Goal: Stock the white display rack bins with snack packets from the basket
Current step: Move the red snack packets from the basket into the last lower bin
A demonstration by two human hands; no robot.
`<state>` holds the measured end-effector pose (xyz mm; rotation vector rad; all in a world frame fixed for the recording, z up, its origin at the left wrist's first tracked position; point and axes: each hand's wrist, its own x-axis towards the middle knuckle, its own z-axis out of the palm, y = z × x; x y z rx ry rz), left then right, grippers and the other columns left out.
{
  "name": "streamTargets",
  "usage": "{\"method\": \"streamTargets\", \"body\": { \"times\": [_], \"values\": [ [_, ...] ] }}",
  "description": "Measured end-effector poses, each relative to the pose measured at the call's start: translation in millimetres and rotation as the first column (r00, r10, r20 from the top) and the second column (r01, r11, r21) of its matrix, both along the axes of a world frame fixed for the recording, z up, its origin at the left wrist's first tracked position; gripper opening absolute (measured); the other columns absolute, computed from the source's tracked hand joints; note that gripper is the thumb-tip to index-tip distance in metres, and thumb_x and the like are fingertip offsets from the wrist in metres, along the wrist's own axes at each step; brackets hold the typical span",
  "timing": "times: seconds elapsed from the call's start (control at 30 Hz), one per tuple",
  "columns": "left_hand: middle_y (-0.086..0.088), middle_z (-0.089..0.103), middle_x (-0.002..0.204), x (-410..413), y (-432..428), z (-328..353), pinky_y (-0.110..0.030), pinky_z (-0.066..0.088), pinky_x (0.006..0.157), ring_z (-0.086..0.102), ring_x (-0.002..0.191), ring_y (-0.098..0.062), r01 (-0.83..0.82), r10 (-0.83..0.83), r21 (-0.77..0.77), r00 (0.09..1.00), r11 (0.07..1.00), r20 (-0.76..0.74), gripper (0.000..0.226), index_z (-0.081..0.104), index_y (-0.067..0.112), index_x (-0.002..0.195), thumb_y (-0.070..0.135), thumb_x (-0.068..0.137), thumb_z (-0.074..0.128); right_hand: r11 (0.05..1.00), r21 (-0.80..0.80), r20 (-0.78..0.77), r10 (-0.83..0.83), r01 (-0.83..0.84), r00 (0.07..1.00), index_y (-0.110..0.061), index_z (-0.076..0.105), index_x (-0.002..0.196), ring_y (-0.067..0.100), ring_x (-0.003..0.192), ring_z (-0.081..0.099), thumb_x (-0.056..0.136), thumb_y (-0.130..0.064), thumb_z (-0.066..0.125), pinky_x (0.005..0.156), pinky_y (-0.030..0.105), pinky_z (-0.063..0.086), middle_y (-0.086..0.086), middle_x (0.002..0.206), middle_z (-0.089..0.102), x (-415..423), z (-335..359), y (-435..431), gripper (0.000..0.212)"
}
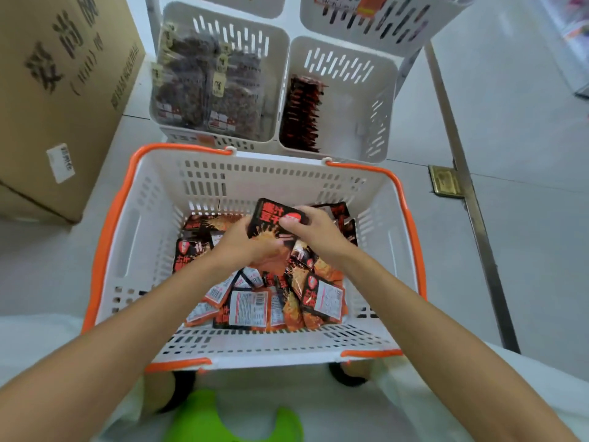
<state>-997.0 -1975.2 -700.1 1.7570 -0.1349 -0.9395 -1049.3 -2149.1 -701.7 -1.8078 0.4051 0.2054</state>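
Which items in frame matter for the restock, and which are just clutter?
Job: basket, loose packets, held packet in grip of left hand and right hand, right bin with black-red packets.
Idle: cardboard box, brass floor plate, green object.

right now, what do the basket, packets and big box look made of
The basket looks like moulded plastic: white slotted walls, orange rim. The packets: glossy printed film, probably plastic, creased and shiny. The box: brown matt cardboard, printed, labelled.
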Motion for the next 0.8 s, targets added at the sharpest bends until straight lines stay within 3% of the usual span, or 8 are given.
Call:
{"method": "streamTargets", "body": {
  "times": [0.07,0.2,0.3,0.37,0.47,0.57,0.63,0.8],
  "values": [
    [0.0,0.071,0.093,1,3,-4,-0.033,0.054,0.08,0.068,0.09,-0.023,-0.034,0.032,0.043,0.999,0.998,0.042,0.016,0.067,0.017,0.099,0.016,0.086,0.076,0.986,-0.001,-0.078,0.168,-0.169,0.983,-0.013,0.056,0.131,0.02,0.111,0.064,0.086,-0.029,0.075,0.095,0.037,0.052,0.006,0.122,0.067,-6,-4,-5,0.051],
    [-0.01,0.071,0.094,7,26,-26,-0.045,0.055,0.089,0.07,0.091,-0.03,-0.14,0.146,0.097,0.988,0.985,-0.059,0.014,0.065,0.01,0.099,0.021,0.091,0.07,0.814,-0.317,-0.533,0.272,-0.488,0.801,-0.023,0.008,0.157,0.027,0.14,0.037,0.073,-0.035,0.085,0.112,0.041,0.036,0.005,0.158,0.03,-60,-51,-35,0.115],
    [-0.018,0.07,0.1,1,36,-40,-0.047,0.055,0.09,0.069,0.089,-0.032,-0.114,0.132,0.116,0.978,0.987,-0.162,0.019,0.062,0.009,0.104,0.027,0.098,0.06,0.613,-0.457,-0.657,0.255,-0.644,0.709,-0.01,0.052,0.129,0.029,0.11,0.057,0.078,-0.018,0.076,0.085,0.03,0.046,0.011,0.127,0.059,-85,-83,-47,0.057],
    [-0.021,0.068,0.11,-2,38,-47,-0.053,0.052,0.097,0.068,0.1,-0.036,-0.104,0.124,0.14,0.981,0.985,-0.146,0.034,0.06,0.009,0.112,0.039,0.098,0.058,0.721,-0.471,-0.539,0.221,-0.508,0.813,-0.015,0.066,0.093,0.025,0.085,0.062,0.086,-0.016,0.07,0.065,0.027,0.041,0.006,0.092,0.068,-75,-72,-49,0.007],
    [-0.006,0.064,0.118,-9,30,-42,-0.052,0.046,0.104,0.061,0.11,-0.026,-0.035,0.047,0.102,0.992,0.994,-0.114,0.06,0.051,0.01,0.133,0.057,0.095,0.051,0.91,-0.385,-0.273,0.044,-0.151,0.961,-0.023,0.055,0.072,0.018,0.066,0.055,0.095,-0.022,0.063,0.063,0.029,0.042,-0.001,0.072,0.059,-43,-31,-37,0.025],
    [0.008,0.062,0.106,-20,7,-24,-0.032,0.048,0.085,0.061,0.091,-0.009,0.111,-0.111,-0.005,0.991,0.994,-0.073,0.056,0.048,0.021,0.13,0.055,0.089,0.064,0.989,-0.031,-0.196,0.136,-0.144,0.971,-0.018,0.063,0.096,0.019,0.09,0.066,0.104,-0.043,0.04,0.079,0.034,0.056,0.003,0.097,0.067,-16,6,6,0.035],
    [0.005,0.065,0.1,-21,3,-25,-0.027,0.051,0.079,0.066,0.09,-0.012,0.101,-0.102,-0.017,0.994,0.995,-0.033,0.034,0.051,0.025,0.116,0.024,0.089,0.073,0.975,0.16,-0.234,0.189,-0.154,0.954,-0.02,0.057,0.133,0.018,0.121,0.057,0.101,-0.058,0.029,0.093,0.032,0.054,-0.001,0.135,0.058,-7,18,20,0.057],
    [-0.016,0.066,0.112,-1,32,-40,-0.051,0.053,0.092,0.063,0.109,-0.036,-0.169,0.185,0.094,0.961,0.981,-0.205,0.03,0.054,0.009,0.114,-0.008,0.09,0.059,0.865,-0.368,-0.376,0.197,-0.341,0.905,-0.012,0.035,0.15,0.03,0.146,0.028,0.092,-0.054,0.059,0.115,0.045,0.033,0.011,0.157,0.031,-21,-40,3,0.076]
  ]
}}
